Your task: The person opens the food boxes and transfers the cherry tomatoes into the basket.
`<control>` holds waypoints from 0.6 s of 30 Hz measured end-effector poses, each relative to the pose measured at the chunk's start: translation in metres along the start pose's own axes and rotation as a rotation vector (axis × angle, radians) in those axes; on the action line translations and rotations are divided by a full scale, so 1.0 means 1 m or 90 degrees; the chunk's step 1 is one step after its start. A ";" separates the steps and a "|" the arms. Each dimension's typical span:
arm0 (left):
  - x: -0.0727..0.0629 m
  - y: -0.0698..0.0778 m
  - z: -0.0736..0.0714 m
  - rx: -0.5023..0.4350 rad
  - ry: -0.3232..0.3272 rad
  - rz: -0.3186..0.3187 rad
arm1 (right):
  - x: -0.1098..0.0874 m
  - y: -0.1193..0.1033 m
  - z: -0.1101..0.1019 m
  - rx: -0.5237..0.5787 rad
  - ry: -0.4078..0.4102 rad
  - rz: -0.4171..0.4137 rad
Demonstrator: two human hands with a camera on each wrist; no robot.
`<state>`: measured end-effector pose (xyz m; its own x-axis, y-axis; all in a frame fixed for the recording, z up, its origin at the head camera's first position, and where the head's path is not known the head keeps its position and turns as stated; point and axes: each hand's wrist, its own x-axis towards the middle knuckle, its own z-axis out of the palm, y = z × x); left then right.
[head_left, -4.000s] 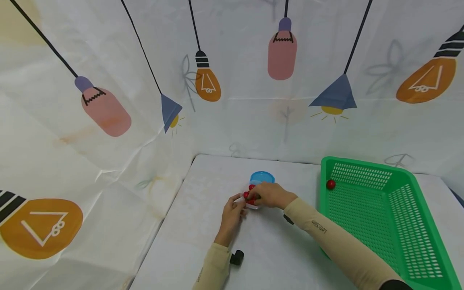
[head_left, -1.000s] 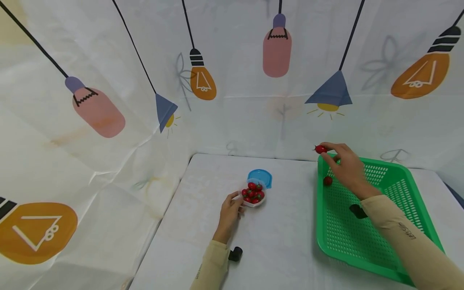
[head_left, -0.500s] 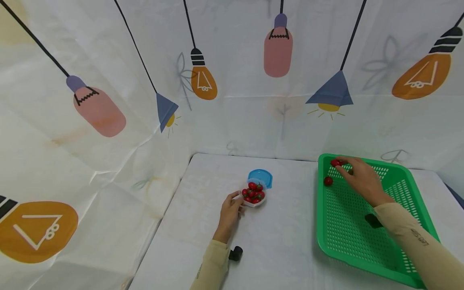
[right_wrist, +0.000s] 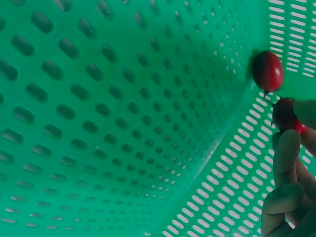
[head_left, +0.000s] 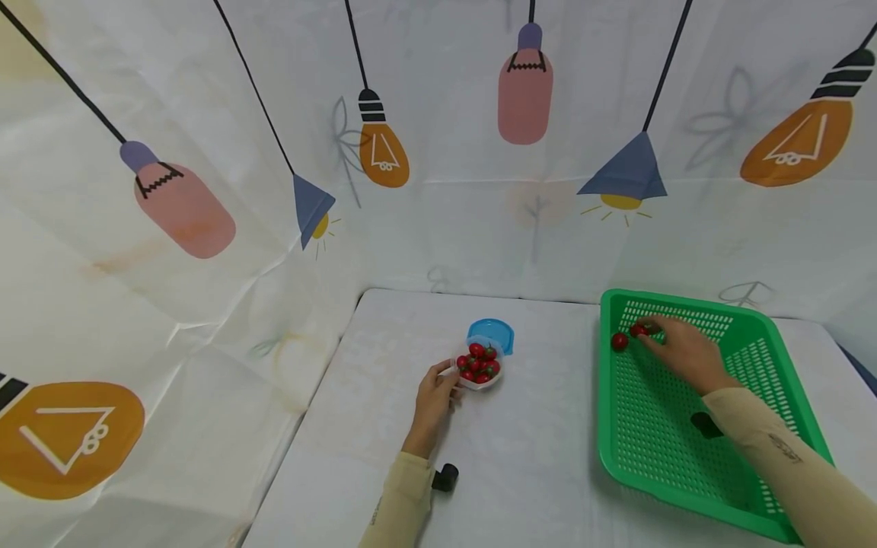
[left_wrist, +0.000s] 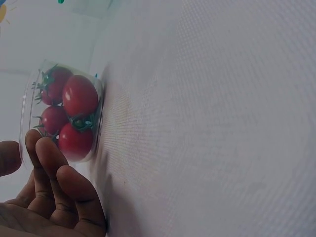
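Right hand point(head_left: 687, 355) pinches one of two tomatoes point(head_left: 620, 342) in one basket point(head_left: 644, 445); left hand point(head_left: 432, 403) grips one tub point(head_left: 479, 386).

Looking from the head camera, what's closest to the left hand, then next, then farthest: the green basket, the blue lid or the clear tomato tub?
From the left hand, nearest first:
1. Clear tomato tub, right at the hand.
2. Blue lid, behind the tub.
3. Green basket, way over on the right.

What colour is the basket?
The basket is plain green, pierced with holes; best seen whole in the head view.
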<state>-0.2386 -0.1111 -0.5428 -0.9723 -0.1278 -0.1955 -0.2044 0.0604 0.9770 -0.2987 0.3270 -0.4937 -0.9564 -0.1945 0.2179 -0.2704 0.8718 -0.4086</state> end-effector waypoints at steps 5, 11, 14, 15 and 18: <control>0.000 0.001 0.000 0.001 0.000 0.003 | -0.001 0.003 0.006 -0.003 -0.011 0.023; 0.000 0.002 0.001 0.003 0.001 0.001 | -0.002 0.007 0.010 -0.003 -0.047 0.044; 0.000 0.002 0.001 0.007 0.001 0.004 | -0.003 0.008 0.011 -0.001 -0.074 0.053; 0.000 0.001 0.000 0.010 0.000 0.007 | -0.003 0.008 0.012 0.000 -0.078 0.055; 0.000 0.000 0.000 0.010 0.002 0.007 | -0.004 0.009 0.013 0.006 -0.082 0.057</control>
<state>-0.2388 -0.1108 -0.5427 -0.9740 -0.1306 -0.1852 -0.1962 0.0767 0.9776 -0.2984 0.3295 -0.5095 -0.9828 -0.1725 0.0656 -0.1838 0.8840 -0.4299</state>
